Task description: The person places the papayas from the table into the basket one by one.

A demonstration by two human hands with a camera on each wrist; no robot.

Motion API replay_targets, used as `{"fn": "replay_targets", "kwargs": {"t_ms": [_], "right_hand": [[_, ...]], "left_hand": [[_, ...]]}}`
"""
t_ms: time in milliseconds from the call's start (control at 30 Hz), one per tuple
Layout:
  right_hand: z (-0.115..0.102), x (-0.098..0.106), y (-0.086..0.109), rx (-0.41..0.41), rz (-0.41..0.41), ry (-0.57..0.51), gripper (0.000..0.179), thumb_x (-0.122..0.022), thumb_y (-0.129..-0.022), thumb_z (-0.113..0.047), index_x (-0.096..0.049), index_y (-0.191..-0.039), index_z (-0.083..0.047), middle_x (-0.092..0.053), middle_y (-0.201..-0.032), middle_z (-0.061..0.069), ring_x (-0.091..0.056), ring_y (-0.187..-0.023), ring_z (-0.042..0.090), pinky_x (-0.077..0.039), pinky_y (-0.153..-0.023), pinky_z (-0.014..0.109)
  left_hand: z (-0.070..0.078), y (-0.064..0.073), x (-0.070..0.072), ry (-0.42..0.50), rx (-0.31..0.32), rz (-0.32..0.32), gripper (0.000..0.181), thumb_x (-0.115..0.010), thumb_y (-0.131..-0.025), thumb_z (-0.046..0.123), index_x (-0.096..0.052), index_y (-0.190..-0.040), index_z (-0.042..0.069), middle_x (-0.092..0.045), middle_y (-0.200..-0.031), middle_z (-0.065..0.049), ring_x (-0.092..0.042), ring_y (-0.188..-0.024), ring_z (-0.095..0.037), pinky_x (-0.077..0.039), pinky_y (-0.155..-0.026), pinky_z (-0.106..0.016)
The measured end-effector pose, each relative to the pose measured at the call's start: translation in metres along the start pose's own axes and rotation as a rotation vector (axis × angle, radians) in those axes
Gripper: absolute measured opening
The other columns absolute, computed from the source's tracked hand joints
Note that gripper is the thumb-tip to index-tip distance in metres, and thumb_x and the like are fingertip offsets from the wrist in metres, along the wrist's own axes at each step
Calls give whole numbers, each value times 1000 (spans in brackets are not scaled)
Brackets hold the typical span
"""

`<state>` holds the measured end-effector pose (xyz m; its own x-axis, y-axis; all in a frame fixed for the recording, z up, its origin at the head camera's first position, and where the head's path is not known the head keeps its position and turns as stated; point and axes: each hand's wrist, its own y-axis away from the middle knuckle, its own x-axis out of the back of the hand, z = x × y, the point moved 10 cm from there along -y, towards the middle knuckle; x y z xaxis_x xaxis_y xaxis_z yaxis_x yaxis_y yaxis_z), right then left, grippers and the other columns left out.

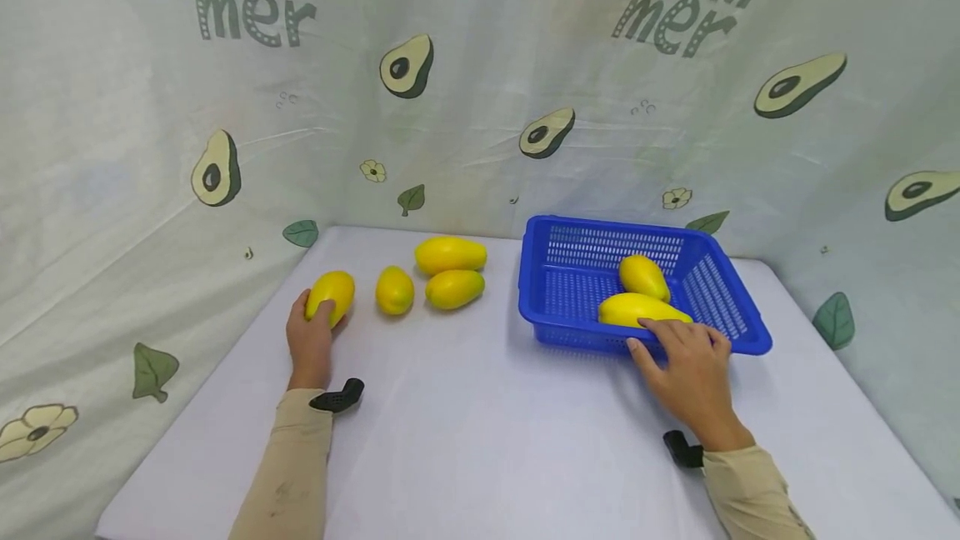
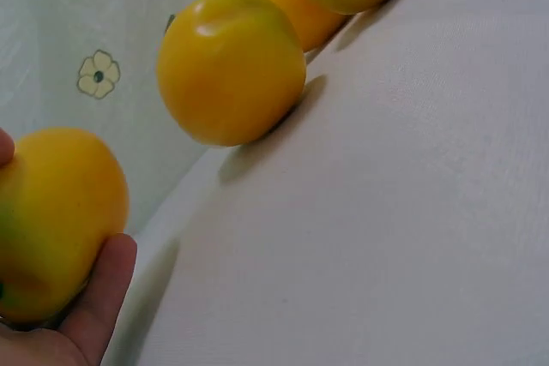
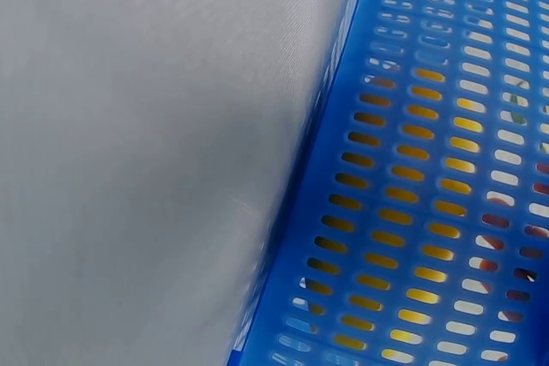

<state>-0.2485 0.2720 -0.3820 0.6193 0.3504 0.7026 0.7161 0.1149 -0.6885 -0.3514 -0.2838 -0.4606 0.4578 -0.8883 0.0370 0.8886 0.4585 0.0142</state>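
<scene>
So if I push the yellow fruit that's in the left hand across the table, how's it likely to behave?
The yellow fruit would probably roll, given its rounded, oblong shape. Its smooth skin suggests it may slip a little. It seems fairly stiff, as no dent shows where the left hand grips it.

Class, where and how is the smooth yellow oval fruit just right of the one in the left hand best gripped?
Probably across the middle of the smooth yellow oval fruit, from above and the near side, thumb on one flank, fingers on the other. Its length points roughly away from the person, leaving its narrower width crosswise; bare white tabletop shows on either flank.
</scene>
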Motion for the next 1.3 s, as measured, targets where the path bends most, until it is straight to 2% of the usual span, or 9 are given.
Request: {"fn": "replay_targets", "kwargs": {"t_ms": [167,367,667,900,1000,1133,1300], "right_hand": [[-1,1,-3,-8,-4,-9,41,-73,-87,-30,-69,-119,-5,-68,-109,19,-53,-106,43,-27,-93,62],[0,3,0,-29,-21,-3,40,-74,-87,-28,-69,-118,-3,-68,-111,20,-53,-107,44,-27,-94,63],[-2,4,-5,-16,-16,-25,41,-73,-87,-29,-69,-119,-4,-68,-111,21,-53,-107,45,-27,-93,63],[-4,4,-6,-7,-16,-28,40,-74,-86,-30,-70,-117,-5,-68,-110,20,-54,-106,45,-27,-93,62],[-4,2,-5,-15,-32,-31,40,-74,-87,-30,-69,-118,-5,-68,-111,20,-53,-106,44,-27,-93,62],[-2,4,-4,-36,-43,-30,40,-74,-87,-28,-69,-118,-4,-68,-112,21,-52,-107,45,-26,-93,63],[-2,4,-6,-30,-35,-28,41,-74,-87,-28,-69,-119,-4,-67,-112,21,-52,-108,45,-26,-93,63]], "left_hand": [[1,-2,2,73,25,18,61,-49,-100,28,-30,-158,20,-31,-156,-2,-34,-133,-23,-41,-109,-36],[-6,-2,3,123,63,32,58,-49,-101,28,-35,-157,22,-32,-155,-1,-35,-132,-23,-43,-107,-35],[2,0,2,180,71,48,62,-61,-100,33,-37,-156,25,-31,-156,-1,-36,-134,-24,-49,-101,-36],[4,4,4,153,118,71,62,-61,-99,32,-37,-155,23,-32,-155,-2,-37,-133,-21,-46,-104,-32],[6,4,2,161,120,57,61,-62,-99,29,-37,-154,20,-33,-152,-4,-38,-130,-22,-45,-105,-31],[8,3,-6,195,127,3,62,-62,-98,24,-35,-154,18,-33,-149,-7,-39,-129,-23,-46,-104,-32],[6,1,-4,158,154,-8,62,-61,-98,23,-35,-154,21,-33,-148,-6,-39,-129,-22,-42,-107,-31]]}}
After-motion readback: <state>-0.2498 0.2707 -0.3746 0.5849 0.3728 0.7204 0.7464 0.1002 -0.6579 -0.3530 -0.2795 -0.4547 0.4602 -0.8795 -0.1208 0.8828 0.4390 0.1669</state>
